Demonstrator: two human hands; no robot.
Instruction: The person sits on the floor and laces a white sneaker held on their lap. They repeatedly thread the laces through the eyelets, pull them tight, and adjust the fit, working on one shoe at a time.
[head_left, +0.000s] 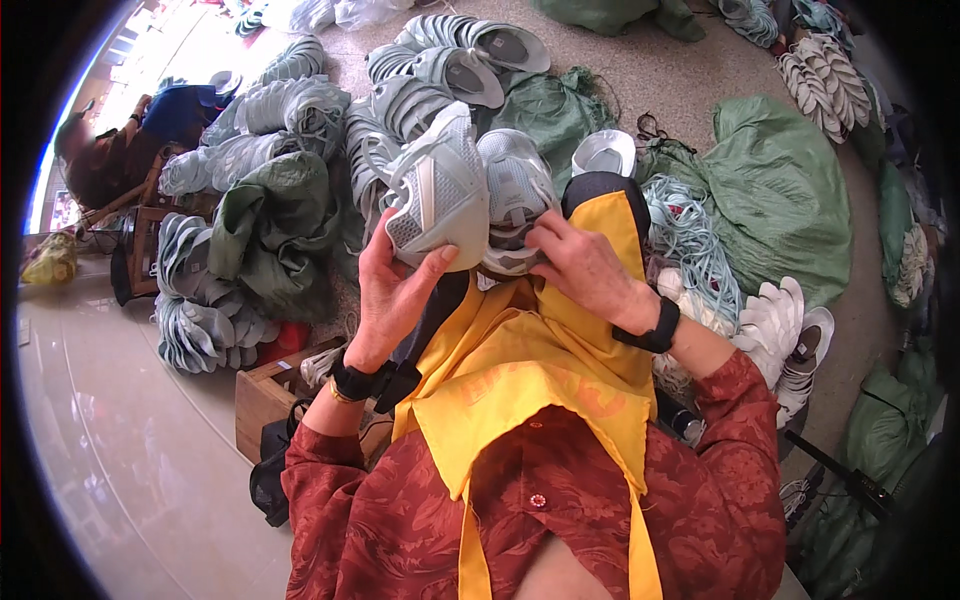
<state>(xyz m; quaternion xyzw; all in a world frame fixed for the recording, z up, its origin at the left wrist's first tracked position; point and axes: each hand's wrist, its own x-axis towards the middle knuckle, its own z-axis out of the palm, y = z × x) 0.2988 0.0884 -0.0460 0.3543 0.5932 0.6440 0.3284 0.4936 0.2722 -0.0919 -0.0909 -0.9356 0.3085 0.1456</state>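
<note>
My left hand [398, 285] grips a pale grey sneaker upper [440, 195] around its heel end, thumb on the near side and toe pointing away from me. Right beside it, above my lap, lies a second sneaker upper [514, 180] with laces across its front. The bent fingers of my right hand [588, 262] are closed at the collar of this second upper; their tips are partly hidden there. A yellow apron [520, 350] covers my lap below both uppers.
Nested stacks of grey uppers [410, 105] lie ahead. Bundled pale blue laces [690, 235] and a green sack [780, 200] sit to the right, near white uppers [770, 320]. At left are a wooden box [262, 405], another green sack [275, 235] and a seated person [120, 160].
</note>
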